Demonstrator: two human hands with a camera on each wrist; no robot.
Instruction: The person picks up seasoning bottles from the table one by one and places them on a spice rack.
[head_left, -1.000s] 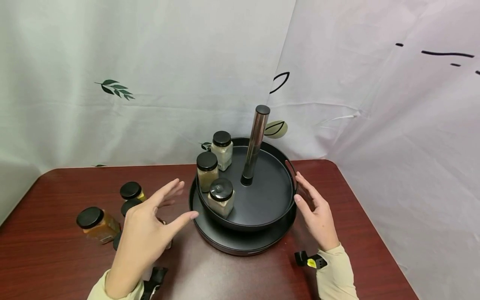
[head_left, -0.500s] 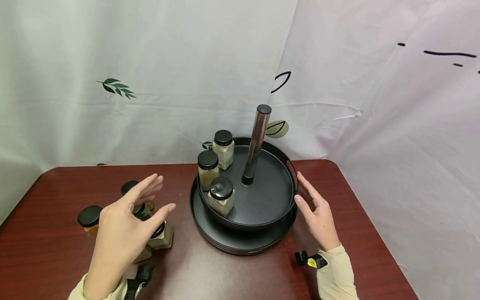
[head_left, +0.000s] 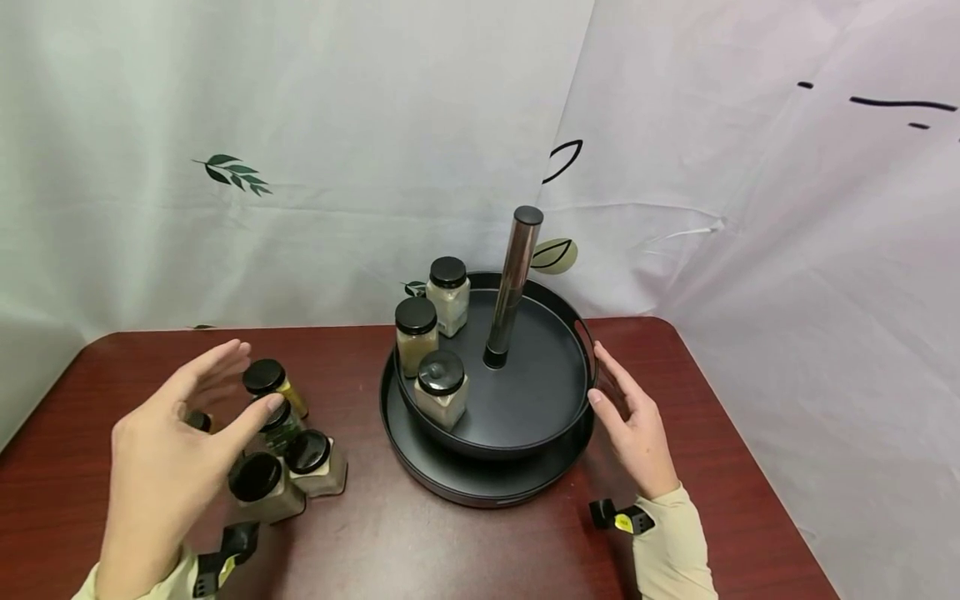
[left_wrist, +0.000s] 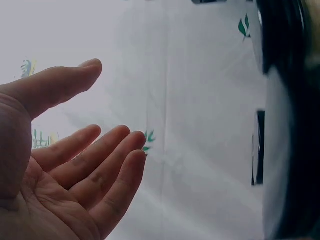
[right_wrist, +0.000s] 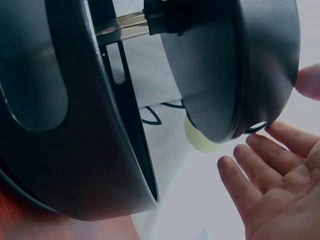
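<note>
A black two-tier round tray stands on the table, with an upper tier (head_left: pixel 540 396) over a wider lower tier (head_left: pixel 468 483) and a metal post (head_left: pixel 512 287) rising from it. My right hand (head_left: pixel 637 429) touches the upper tier's right rim with thumb and fingertips, beside a handle slot. In the right wrist view its fingers (right_wrist: pixel 250 175) are fairly straight. My left hand (head_left: pixel 168 454) hovers over the left of the table, fingers and thumb spread, holding nothing. Close to it stand a yellow-filled jar (head_left: pixel 294 398), a dark green one (head_left: pixel 282 432) and pale ones (head_left: pixel 322 477), all black-lidded.
Three black-lidded spice jars, at the back (head_left: pixel 450 310), the left (head_left: pixel 417 354) and the front (head_left: pixel 442 406), stand on the upper tier's left side. Another jar lid (head_left: pixel 198 421) shows behind my left hand. A pale curtain (head_left: pixel 360 150) hangs behind the table (head_left: pixel 420 550).
My left hand has moved left, away from the tray and over the loose jars, uncovering those to its right. My right hand stays at the rim.
</note>
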